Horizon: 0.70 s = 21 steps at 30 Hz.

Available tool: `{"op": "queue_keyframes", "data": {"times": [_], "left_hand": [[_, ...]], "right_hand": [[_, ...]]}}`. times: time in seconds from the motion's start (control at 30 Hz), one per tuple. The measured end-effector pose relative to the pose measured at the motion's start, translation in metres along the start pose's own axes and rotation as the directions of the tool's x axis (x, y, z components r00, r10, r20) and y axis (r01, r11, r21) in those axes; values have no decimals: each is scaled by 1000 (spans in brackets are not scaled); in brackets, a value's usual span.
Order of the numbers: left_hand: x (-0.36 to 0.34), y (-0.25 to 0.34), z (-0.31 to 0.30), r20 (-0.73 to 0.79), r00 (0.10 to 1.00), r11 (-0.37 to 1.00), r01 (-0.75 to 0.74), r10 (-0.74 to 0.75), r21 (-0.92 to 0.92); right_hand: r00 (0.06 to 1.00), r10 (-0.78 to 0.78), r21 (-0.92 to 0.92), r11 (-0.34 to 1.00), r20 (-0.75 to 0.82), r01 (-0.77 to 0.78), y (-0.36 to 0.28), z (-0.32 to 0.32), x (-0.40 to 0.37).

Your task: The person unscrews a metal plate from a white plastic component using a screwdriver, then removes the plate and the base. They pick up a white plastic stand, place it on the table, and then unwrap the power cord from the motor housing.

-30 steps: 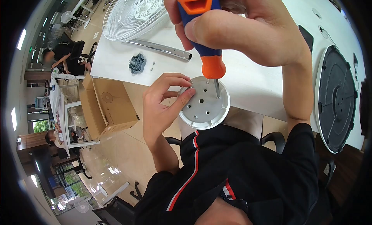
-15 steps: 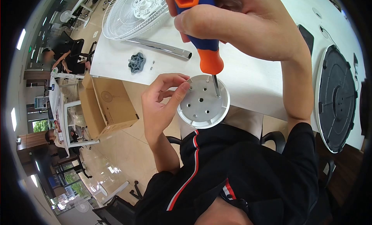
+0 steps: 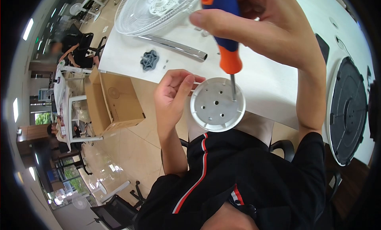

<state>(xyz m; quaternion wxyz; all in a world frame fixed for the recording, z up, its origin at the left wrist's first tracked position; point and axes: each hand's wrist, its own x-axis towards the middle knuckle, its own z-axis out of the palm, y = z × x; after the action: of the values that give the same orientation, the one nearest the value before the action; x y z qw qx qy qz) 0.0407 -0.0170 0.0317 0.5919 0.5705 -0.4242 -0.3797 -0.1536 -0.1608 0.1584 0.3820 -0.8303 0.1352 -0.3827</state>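
My right hand [image 3: 274, 35] is closed around an orange and blue screwdriver [image 3: 231, 62], its thumb stretched across the handle. The metal shaft points down, its tip at a hole near the right side of a round white part [image 3: 212, 121] with several holes in its flat grey face. At that part's left rim is my left hand [image 3: 170, 97], fingers curled partly behind the edge and thumb close to it. A grey star-shaped knob [image 3: 149, 60] and small metal pieces [image 3: 165, 64] lie on the white table [image 3: 119, 51].
Behind the knob are a chrome tube [image 3: 174, 46] and a white fan grille [image 3: 139, 16]. A black round base [image 3: 349, 111] and a dark phone-like slab [image 3: 322, 47] are at the right. An open cardboard box [image 3: 123, 99] stands left; people sit beyond.
The view has shifted, so most things appear farther right. My right thumb now lies differently across the screwdriver handle. The tip is still at the same hole.
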Motion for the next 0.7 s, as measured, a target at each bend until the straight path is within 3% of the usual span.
{"op": "queue_keyframes", "data": {"times": [0.2, 0.3, 0.4, 0.6, 0.7], "left_hand": [[14, -8, -16, -171, 984, 999, 37, -42, -36], [17, -17, -30, -311, 950, 1000, -10, 15, 19], [31, -35, -54, -447, 889, 980, -9, 98, 198], [53, -63, -57, -284, 935, 785, 10, 213, 619], [59, -74, -56, -242, 945, 716, 11, 222, 698]], "right_hand": [[991, 63, 52, 996, 117, -70, -4, 0, 3], [988, 92, 62, 993, 126, -101, -5, -1, 4], [989, 82, 81, 992, 120, -92, -3, -3, 3], [993, 30, -43, 999, 110, -25, 2, 0, 4], [992, 56, 0, 998, 109, -56, 2, -1, 4]]}}
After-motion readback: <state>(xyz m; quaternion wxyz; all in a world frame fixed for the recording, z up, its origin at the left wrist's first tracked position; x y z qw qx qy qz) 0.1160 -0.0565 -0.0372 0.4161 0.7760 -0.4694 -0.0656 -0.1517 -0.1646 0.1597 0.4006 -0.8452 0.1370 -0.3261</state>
